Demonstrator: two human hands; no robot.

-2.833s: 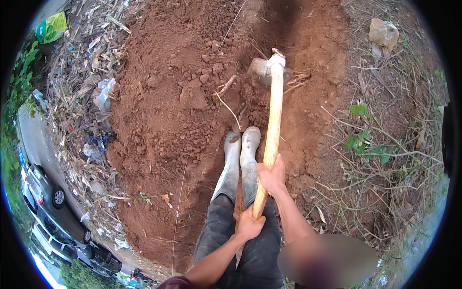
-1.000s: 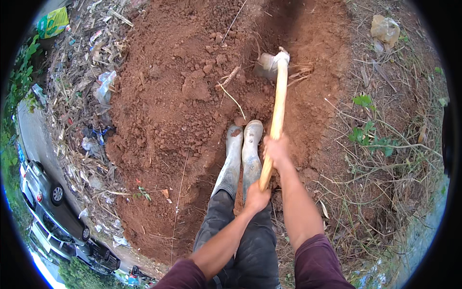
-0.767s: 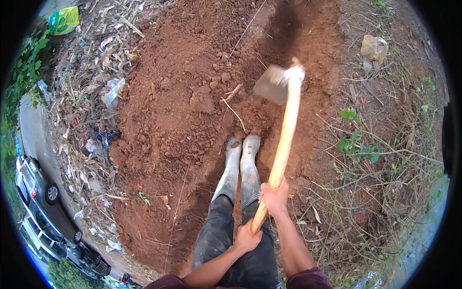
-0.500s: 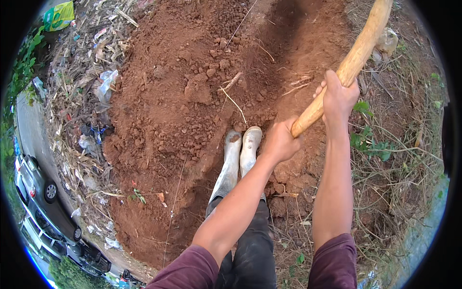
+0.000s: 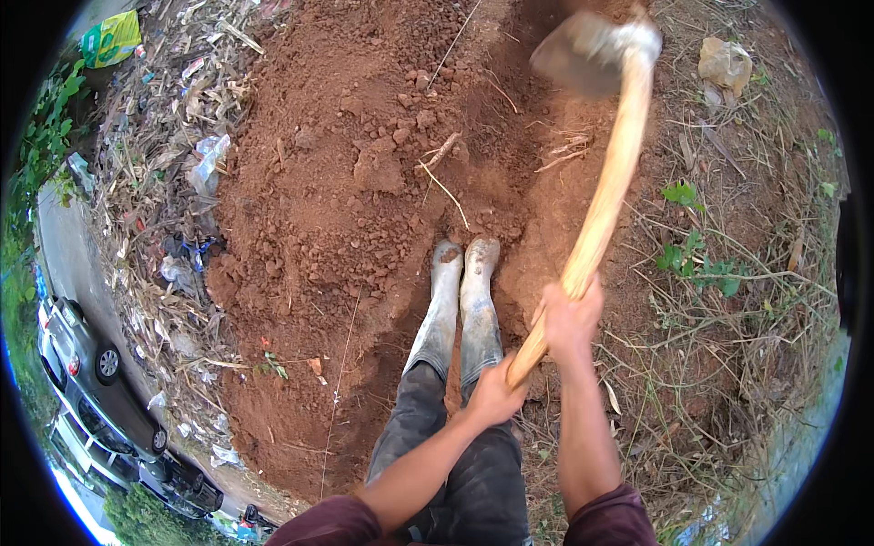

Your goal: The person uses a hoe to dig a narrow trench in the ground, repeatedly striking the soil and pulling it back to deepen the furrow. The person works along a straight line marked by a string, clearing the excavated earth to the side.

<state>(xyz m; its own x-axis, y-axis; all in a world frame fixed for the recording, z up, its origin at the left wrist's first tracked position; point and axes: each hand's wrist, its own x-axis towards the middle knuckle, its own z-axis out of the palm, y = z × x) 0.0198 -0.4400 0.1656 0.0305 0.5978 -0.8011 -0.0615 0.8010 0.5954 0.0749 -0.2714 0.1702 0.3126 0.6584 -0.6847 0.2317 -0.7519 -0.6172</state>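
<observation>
Both hands grip the pale wooden handle of a hoe [image 5: 601, 205]. My left hand [image 5: 497, 393] is wrapped round the handle's near end, in front of my thighs. Farther up, my right hand [image 5: 572, 318] is closed round the same handle. The broad metal hoe blade [image 5: 583, 56], blurred by motion, is at the far right over the trench [image 5: 537, 109] in the red soil; whether it touches the ground I cannot tell. My muddy pale boots [image 5: 462, 273] stand in loose earth between the soil heap and the handle.
A heap of red soil [image 5: 319, 182] lies left of my boots, with a thin string [image 5: 341, 373] across it. Beyond are dry litter [image 5: 173, 246] and parked cars [image 5: 96, 373]. Dry grass and vines [image 5: 728, 346] cover the right side. A crumpled plastic bag [image 5: 726, 65] lies at far right.
The hoe has swung down, bringing its blade into view at the far right. Both my hands have moved nearer my body, still round the handle.
</observation>
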